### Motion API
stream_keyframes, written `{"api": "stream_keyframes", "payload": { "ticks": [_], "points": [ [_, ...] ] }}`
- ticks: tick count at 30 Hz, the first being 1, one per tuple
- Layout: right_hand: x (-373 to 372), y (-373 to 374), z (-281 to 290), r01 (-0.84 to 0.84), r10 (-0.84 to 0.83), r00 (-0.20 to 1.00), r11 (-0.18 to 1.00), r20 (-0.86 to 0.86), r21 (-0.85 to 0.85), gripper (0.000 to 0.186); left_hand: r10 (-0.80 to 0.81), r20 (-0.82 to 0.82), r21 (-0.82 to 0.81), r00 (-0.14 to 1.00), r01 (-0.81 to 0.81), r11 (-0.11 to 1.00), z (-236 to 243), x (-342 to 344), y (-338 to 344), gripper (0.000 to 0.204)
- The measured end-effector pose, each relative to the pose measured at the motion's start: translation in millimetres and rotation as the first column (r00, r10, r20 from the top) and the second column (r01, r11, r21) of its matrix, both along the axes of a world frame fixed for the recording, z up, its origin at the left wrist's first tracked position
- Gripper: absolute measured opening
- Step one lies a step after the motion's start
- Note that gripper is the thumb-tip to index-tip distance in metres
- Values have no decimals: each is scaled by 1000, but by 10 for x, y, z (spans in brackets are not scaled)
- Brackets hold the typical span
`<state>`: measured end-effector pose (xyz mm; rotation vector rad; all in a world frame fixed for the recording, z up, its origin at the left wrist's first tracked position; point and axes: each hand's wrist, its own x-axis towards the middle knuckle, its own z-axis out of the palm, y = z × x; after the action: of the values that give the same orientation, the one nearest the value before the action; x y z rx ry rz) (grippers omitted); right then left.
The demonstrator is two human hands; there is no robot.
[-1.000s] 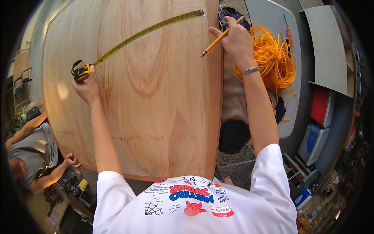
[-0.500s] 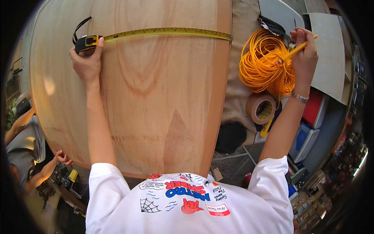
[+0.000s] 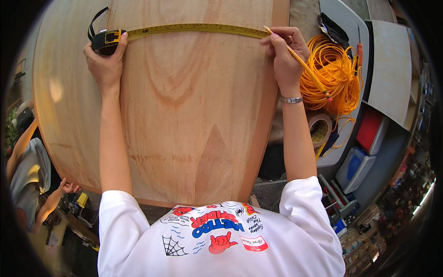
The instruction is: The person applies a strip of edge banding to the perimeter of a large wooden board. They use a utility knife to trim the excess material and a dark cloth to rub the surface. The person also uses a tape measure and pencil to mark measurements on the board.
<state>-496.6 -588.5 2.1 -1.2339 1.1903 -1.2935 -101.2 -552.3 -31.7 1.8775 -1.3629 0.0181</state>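
Note:
A large plywood board [image 3: 170, 134] with a plain border strip along its right edge lies before me. My left hand [image 3: 104, 69] grips a black and yellow tape measure [image 3: 106, 42] at the far left, its dark wrist strap sticking up. The yellow blade [image 3: 194, 28] runs out rightward across the wood to near the right edge. There, my right hand [image 3: 290, 62] is closed around a yellow pencil [image 3: 308, 70]. The pencil's tip points up and left beside the blade's end, and its eraser end slants toward the rope. Whether the fingers touch the blade, I cannot tell.
Right of the board, a bundle of orange rope [image 3: 334, 78] and a roll of brown tape [image 3: 320, 131] lie on a light table [image 3: 362, 27]. A red box [image 3: 369, 127] and a blue-and-white container [image 3: 357, 168] stand beyond. Another person's arm [image 3: 48, 205] shows at the left.
My right hand has moved left with the pencil, from above the rope to the blade's end at the board's right edge. My left hand still holds the tape measure.

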Motion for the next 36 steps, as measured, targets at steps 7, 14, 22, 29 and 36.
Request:
{"api": "stream_keyframes", "payload": {
  "ticks": [7, 14, 22, 29, 36],
  "points": [
    [-19, -34, -3, 6, -16, 977, 999, -214, -49, 14, 3, -8, 43, 1000, -2, 999, 68, -55, 18, 74],
    [-50, -60, -79, 11, -26, 960, 998, -278, -57, 14, -9, 88, 8, 996, 8, 1000, 34, -32, 7, 70],
    [-68, -32, -59, -18, 5, 960, 999, -281, -45, 16, 16, 155, 20, 988, -20, 1000, 30, -31, 7, 69],
    [-71, -54, -112, -29, -12, 939, 993, -343, -115, 15, -14, 162, 8, 987, 13, 1000, -8, 33, 3, 70],
    [-60, -33, -62, -19, 0, 952, 998, -306, -59, 15, 16, 135, 36, 991, -21, 999, -22, 41, 15, 71]
  ]
}}
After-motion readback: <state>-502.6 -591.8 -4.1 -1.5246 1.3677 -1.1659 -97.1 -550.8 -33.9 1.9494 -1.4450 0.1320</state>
